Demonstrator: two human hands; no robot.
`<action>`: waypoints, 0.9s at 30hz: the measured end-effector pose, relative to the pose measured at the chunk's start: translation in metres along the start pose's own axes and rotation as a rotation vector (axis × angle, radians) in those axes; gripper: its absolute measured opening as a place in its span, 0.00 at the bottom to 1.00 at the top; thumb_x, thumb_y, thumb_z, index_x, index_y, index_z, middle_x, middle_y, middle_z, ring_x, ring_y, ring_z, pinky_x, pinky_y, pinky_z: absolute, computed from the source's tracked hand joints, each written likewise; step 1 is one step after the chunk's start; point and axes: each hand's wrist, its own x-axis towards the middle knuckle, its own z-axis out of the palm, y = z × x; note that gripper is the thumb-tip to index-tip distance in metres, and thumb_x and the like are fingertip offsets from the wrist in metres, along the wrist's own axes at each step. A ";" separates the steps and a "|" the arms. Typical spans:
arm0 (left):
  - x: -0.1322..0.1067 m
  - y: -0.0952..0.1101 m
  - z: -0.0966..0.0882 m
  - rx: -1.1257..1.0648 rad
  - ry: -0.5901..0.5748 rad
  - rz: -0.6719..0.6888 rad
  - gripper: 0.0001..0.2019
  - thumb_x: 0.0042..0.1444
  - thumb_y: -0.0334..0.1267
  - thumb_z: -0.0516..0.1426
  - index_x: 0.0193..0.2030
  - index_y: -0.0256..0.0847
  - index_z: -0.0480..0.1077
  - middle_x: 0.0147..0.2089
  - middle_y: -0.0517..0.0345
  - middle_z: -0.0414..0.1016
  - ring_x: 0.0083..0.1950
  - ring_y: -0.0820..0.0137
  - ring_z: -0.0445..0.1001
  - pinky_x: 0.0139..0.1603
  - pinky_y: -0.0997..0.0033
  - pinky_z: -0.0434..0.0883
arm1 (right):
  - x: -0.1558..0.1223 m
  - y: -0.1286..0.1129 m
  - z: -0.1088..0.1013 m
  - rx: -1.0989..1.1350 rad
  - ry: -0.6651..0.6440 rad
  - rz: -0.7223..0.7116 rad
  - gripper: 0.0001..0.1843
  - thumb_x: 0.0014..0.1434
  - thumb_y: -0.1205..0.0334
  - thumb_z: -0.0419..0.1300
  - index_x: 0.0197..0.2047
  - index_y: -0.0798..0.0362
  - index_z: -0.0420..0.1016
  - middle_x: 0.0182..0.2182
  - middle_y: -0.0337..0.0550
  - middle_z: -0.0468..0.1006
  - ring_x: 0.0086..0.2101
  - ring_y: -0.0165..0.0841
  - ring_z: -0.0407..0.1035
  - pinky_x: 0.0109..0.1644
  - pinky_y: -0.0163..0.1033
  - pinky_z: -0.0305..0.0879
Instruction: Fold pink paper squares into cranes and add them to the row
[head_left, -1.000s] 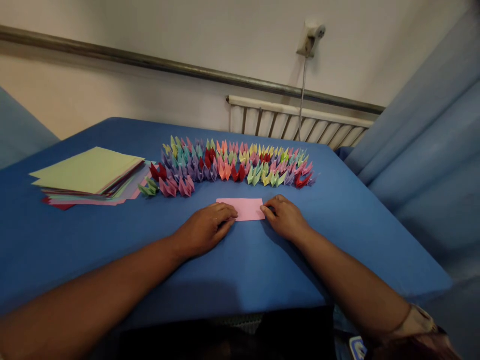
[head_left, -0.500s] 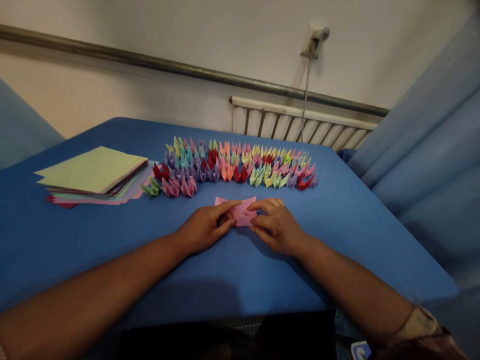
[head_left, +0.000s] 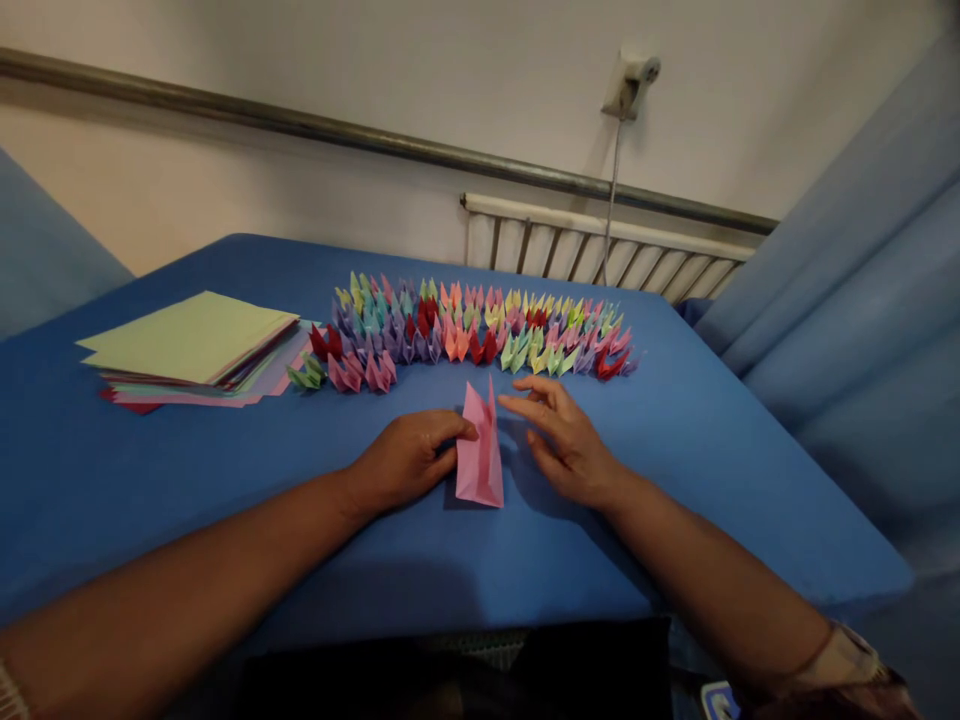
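A partly folded piece of pink origami paper (head_left: 480, 470) stands lengthwise toward me near the middle of the table, with two upright flaps at its far end. My left hand (head_left: 409, 455) pinches its left side, the thumb lying over the edge and the other fingers mostly hidden behind. Just right of the paper is my right hand (head_left: 566, 440), fingers apart, not touching it. Beyond both hands stand rows of small folded paper cranes (head_left: 457, 345) in many colours.
On the left lies a stack of coloured paper sheets (head_left: 187, 340), pale yellow on top. Everything rests on a blue-covered table (head_left: 360, 590). Behind it are a radiator (head_left: 570, 240), a metal rail (head_left: 337, 135) and a wall socket (head_left: 626, 85) with a cord. Blue curtain (head_left: 862, 330) hangs at the right.
The pink paper has turned from lying crosswise between both hands to pointing lengthwise. My right hand has let go of it and spread its fingers; the left still grips it.
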 end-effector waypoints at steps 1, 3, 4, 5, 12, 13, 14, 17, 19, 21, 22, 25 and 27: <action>0.000 0.001 0.000 -0.001 -0.011 0.001 0.09 0.61 0.35 0.53 0.43 0.41 0.73 0.40 0.56 0.79 0.41 0.68 0.77 0.43 0.70 0.71 | 0.000 -0.005 0.001 -0.049 -0.043 -0.043 0.30 0.61 0.72 0.49 0.65 0.43 0.62 0.64 0.47 0.58 0.60 0.38 0.59 0.61 0.51 0.58; 0.000 0.003 0.001 -0.012 -0.035 -0.006 0.08 0.61 0.35 0.53 0.42 0.41 0.73 0.40 0.56 0.79 0.40 0.68 0.77 0.42 0.70 0.71 | -0.001 -0.012 0.004 -0.151 -0.121 -0.094 0.31 0.59 0.74 0.49 0.63 0.41 0.64 0.66 0.46 0.55 0.62 0.41 0.54 0.61 0.54 0.55; 0.000 0.004 0.000 -0.017 -0.040 -0.013 0.08 0.60 0.35 0.53 0.42 0.41 0.73 0.40 0.56 0.79 0.40 0.68 0.77 0.43 0.69 0.71 | -0.001 -0.013 0.005 -0.192 -0.149 -0.104 0.30 0.59 0.74 0.50 0.61 0.42 0.67 0.67 0.46 0.55 0.63 0.42 0.53 0.61 0.54 0.53; 0.000 0.004 0.000 -0.021 -0.043 -0.024 0.08 0.60 0.36 0.53 0.42 0.41 0.73 0.40 0.56 0.79 0.40 0.68 0.77 0.43 0.69 0.71 | 0.000 -0.013 0.006 -0.222 -0.166 -0.105 0.27 0.58 0.74 0.51 0.57 0.43 0.70 0.67 0.45 0.56 0.63 0.43 0.51 0.61 0.55 0.52; -0.001 -0.008 -0.004 0.022 -0.108 -0.073 0.10 0.55 0.32 0.55 0.43 0.41 0.73 0.43 0.55 0.78 0.44 0.65 0.76 0.47 0.67 0.72 | 0.000 0.013 0.000 -0.197 -0.249 -0.012 0.13 0.51 0.70 0.61 0.41 0.51 0.73 0.58 0.49 0.68 0.59 0.44 0.57 0.60 0.53 0.50; -0.002 -0.010 -0.005 0.031 -0.119 -0.061 0.10 0.55 0.33 0.56 0.44 0.41 0.73 0.47 0.53 0.77 0.48 0.63 0.75 0.49 0.64 0.72 | 0.000 0.016 -0.001 -0.183 -0.272 0.000 0.12 0.51 0.70 0.61 0.40 0.51 0.73 0.57 0.49 0.69 0.58 0.44 0.58 0.59 0.53 0.50; -0.002 -0.011 -0.005 0.042 -0.119 -0.049 0.12 0.55 0.34 0.57 0.47 0.41 0.73 0.53 0.50 0.74 0.53 0.60 0.74 0.53 0.61 0.71 | -0.001 0.018 -0.002 -0.172 -0.290 0.008 0.12 0.51 0.69 0.61 0.41 0.51 0.72 0.57 0.49 0.70 0.57 0.44 0.59 0.59 0.53 0.51; -0.003 -0.011 -0.007 0.083 -0.075 -0.031 0.21 0.57 0.38 0.59 0.58 0.43 0.69 0.70 0.44 0.55 0.68 0.51 0.60 0.63 0.50 0.63 | -0.002 0.019 -0.004 -0.142 -0.311 0.008 0.14 0.52 0.71 0.59 0.43 0.52 0.72 0.57 0.50 0.70 0.56 0.42 0.61 0.59 0.51 0.52; -0.003 -0.012 -0.007 0.106 -0.068 0.007 0.19 0.59 0.39 0.59 0.58 0.45 0.71 0.73 0.45 0.49 0.71 0.50 0.54 0.66 0.47 0.59 | -0.002 0.017 -0.004 -0.119 -0.324 -0.008 0.15 0.53 0.71 0.58 0.45 0.52 0.71 0.57 0.50 0.70 0.55 0.40 0.63 0.59 0.49 0.54; -0.002 -0.012 -0.006 0.118 -0.077 0.065 0.14 0.60 0.39 0.58 0.52 0.46 0.75 0.73 0.47 0.52 0.71 0.51 0.53 0.67 0.46 0.56 | -0.003 0.014 -0.005 -0.096 -0.347 -0.026 0.16 0.54 0.70 0.58 0.47 0.52 0.70 0.57 0.50 0.70 0.54 0.39 0.64 0.59 0.48 0.55; -0.001 -0.012 -0.005 0.120 -0.072 0.084 0.11 0.60 0.38 0.58 0.48 0.45 0.77 0.72 0.48 0.54 0.72 0.52 0.53 0.68 0.46 0.56 | -0.003 0.012 -0.005 -0.090 -0.364 -0.033 0.16 0.54 0.69 0.59 0.48 0.52 0.71 0.57 0.50 0.71 0.54 0.40 0.65 0.59 0.48 0.55; 0.000 -0.013 -0.005 0.110 -0.034 0.079 0.07 0.60 0.36 0.57 0.42 0.43 0.77 0.69 0.49 0.61 0.71 0.55 0.54 0.68 0.46 0.56 | -0.003 0.008 -0.006 -0.097 -0.407 -0.053 0.16 0.54 0.68 0.60 0.47 0.52 0.72 0.56 0.50 0.72 0.54 0.40 0.66 0.58 0.48 0.57; 0.000 -0.013 -0.007 0.082 -0.016 0.061 0.07 0.60 0.36 0.57 0.40 0.42 0.77 0.66 0.50 0.65 0.69 0.57 0.57 0.67 0.47 0.57 | -0.003 0.008 -0.008 -0.102 -0.413 -0.058 0.13 0.56 0.69 0.59 0.46 0.52 0.74 0.54 0.49 0.73 0.53 0.40 0.67 0.57 0.46 0.58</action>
